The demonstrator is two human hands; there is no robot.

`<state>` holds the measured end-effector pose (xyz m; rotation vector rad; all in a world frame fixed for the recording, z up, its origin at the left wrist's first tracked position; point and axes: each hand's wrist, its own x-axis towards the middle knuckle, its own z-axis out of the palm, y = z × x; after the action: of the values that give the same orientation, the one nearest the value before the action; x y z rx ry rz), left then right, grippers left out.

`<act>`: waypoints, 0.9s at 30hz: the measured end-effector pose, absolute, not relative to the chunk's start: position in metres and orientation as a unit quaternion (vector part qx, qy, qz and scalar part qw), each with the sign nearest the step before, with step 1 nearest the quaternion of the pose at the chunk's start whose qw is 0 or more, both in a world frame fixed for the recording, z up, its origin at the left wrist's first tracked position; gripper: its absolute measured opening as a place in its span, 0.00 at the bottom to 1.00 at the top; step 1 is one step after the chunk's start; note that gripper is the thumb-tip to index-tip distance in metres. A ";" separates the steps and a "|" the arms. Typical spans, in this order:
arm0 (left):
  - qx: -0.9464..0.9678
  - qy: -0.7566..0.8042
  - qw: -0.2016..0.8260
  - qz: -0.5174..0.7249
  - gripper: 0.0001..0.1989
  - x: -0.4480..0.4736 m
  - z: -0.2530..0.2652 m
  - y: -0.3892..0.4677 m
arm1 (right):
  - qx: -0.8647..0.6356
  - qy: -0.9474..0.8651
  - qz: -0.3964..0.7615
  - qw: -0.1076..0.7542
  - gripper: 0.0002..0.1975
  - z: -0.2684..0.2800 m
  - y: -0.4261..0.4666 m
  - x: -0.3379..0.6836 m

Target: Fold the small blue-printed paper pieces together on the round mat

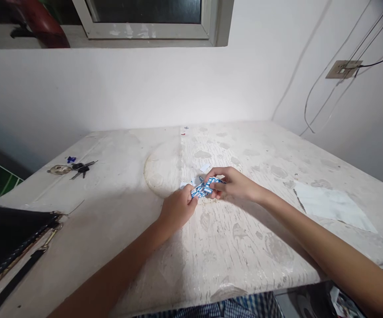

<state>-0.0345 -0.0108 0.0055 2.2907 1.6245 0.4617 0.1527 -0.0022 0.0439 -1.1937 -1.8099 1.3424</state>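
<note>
Surface (254,265), wall (178,88) at 12 o'clock, keys (82,168) at 9. Ctr: blue-wht pieces (210,185); L hand (179,206) pinches some from 8 o'clock, R hand (233,183) others from 3. Step, prob.: working pieces together; next calls for steady pinch.

On the table (244,260), keys (83,168) lie left behind a bag (12,234), a sheet (333,205) right, paper pieces (210,184) between.

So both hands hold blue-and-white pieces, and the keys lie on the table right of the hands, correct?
Not quite: the head view shows the keys on the table to the left, not right, of the hands. The left hand and right hand do hold blue-and-white pieces.
</note>
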 end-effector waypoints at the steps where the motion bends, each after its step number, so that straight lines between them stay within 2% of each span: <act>1: 0.795 0.566 0.148 0.159 0.06 -0.034 0.006 -0.011 | -0.452 -0.693 0.477 0.296 0.08 0.040 -0.002 0.152; 4: 0.795 0.568 0.150 0.153 0.06 -0.034 0.006 -0.012 | -0.450 -0.754 0.382 0.289 0.10 0.034 -0.001 0.154; 11: 0.796 0.570 0.144 0.145 0.07 -0.034 0.007 -0.013 | -0.468 -0.830 0.222 0.205 0.11 0.041 -0.004 0.158; 18: 0.797 0.571 0.140 0.139 0.07 -0.033 0.009 -0.013 | -0.410 -0.869 0.211 0.179 0.16 0.039 -0.006 0.159; 27: 0.796 0.573 0.140 0.137 0.07 -0.033 0.007 -0.013 | -0.419 -0.870 0.196 0.171 0.17 0.040 -0.009 0.156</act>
<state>-0.0328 -0.0126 0.0074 2.3004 1.6548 0.3952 0.1561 -0.0093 0.0397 -1.1910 -2.4692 0.5570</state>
